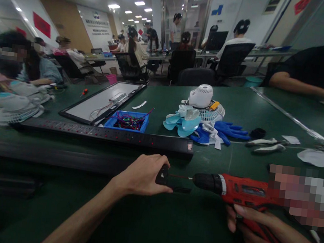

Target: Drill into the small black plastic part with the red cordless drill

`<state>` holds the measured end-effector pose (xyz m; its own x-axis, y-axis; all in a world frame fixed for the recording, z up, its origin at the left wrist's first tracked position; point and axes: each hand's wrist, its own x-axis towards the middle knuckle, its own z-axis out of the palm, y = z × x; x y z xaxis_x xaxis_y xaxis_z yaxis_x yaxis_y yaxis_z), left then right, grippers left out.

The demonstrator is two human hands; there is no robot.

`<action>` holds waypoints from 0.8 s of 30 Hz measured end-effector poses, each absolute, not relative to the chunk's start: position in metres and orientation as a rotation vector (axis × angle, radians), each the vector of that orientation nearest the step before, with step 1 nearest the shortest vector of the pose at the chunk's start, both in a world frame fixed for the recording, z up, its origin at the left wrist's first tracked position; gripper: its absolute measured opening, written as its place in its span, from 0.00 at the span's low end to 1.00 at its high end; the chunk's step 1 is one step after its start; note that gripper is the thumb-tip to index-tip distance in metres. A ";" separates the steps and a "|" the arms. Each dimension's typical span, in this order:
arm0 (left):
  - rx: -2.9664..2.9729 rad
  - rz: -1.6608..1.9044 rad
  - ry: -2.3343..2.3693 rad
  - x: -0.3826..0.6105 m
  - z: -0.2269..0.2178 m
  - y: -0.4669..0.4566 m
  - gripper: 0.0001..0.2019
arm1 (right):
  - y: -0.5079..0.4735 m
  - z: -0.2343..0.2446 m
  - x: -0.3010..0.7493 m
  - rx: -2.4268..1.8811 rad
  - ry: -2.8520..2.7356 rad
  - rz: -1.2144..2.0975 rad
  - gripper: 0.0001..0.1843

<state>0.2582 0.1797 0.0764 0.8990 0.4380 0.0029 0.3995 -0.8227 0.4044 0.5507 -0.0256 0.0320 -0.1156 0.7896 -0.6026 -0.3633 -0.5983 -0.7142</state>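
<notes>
My left hand (145,174) pinches the right end of a long black strip (57,158), thumb below and fingers on top. In my right hand (257,230) is a red cordless drill (248,191), held by its handle and lying level. Its long thin bit (180,176) points left, with the tip close to the strip's end; I cannot tell whether they touch. Just behind, a black power strip (113,137) with a row of small red marks lies parallel. The drill's rear is hidden by a pixelated patch.
Behind lie a blue tray (146,123) of wires, a framed panel (94,99), light-blue fan blades (184,122), a white fan part (201,96), blue gloves (228,131) and white-handled pliers (269,147). At the right, another person's arm (302,85) rests on the green table (167,224).
</notes>
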 end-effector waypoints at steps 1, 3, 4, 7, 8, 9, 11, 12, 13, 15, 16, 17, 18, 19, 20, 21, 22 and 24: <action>2.667 0.134 0.609 0.258 0.076 0.180 0.28 | -0.026 0.032 0.550 -1.349 -0.507 1.794 0.18; 2.661 0.143 0.600 0.258 0.075 0.180 0.28 | -0.026 0.034 0.548 -1.363 -0.506 1.771 0.20; 2.657 0.148 0.599 0.258 0.075 0.180 0.28 | -0.025 0.035 0.547 -1.364 -0.505 1.777 0.21; 2.649 0.145 0.602 0.258 0.075 0.180 0.28 | -0.024 0.040 0.545 -1.351 -0.505 1.804 0.23; 2.646 0.144 0.604 0.258 0.075 0.180 0.28 | -0.024 0.041 0.544 -1.349 -0.501 1.805 0.23; 2.644 0.141 0.604 0.258 0.076 0.180 0.28 | -0.024 0.042 0.544 -1.347 -0.497 1.809 0.23; 2.642 0.140 0.602 0.258 0.076 0.179 0.27 | -0.024 0.042 0.545 -1.337 -0.490 1.820 0.22; 2.643 0.143 0.600 0.258 0.076 0.179 0.27 | -0.024 0.041 0.546 -1.330 -0.488 1.823 0.22; 2.644 0.147 0.596 0.259 0.076 0.179 0.27 | -0.024 0.040 0.546 -1.321 -0.488 1.826 0.22; 2.645 0.154 0.585 0.259 0.076 0.179 0.27 | -0.024 0.037 0.548 -1.302 -0.488 1.836 0.21; 2.645 0.157 0.583 0.259 0.075 0.179 0.27 | -0.025 0.035 0.549 -1.293 -0.487 1.841 0.21; 2.645 0.159 0.584 0.260 0.075 0.179 0.27 | -0.025 0.035 0.550 -1.284 -0.485 1.846 0.21; 2.644 0.158 0.585 0.260 0.075 0.179 0.27 | -0.025 0.034 0.550 -1.275 -0.483 1.854 0.20; 2.643 0.157 0.587 0.260 0.075 0.179 0.26 | -0.025 0.034 0.550 -1.266 -0.482 1.861 0.20; 2.642 0.156 0.589 0.260 0.076 0.179 0.26 | -0.025 0.035 0.550 -1.258 -0.482 1.866 0.20; 2.643 0.156 0.590 0.260 0.076 0.178 0.26 | -0.025 0.035 0.550 -1.251 -0.485 1.871 0.20; 2.645 0.156 0.590 0.261 0.076 0.178 0.26 | -0.025 0.036 0.550 -1.244 -0.489 1.876 0.20; 2.654 0.160 0.589 0.261 0.076 0.178 0.25 | -0.025 0.037 0.551 -1.232 -0.501 1.880 0.21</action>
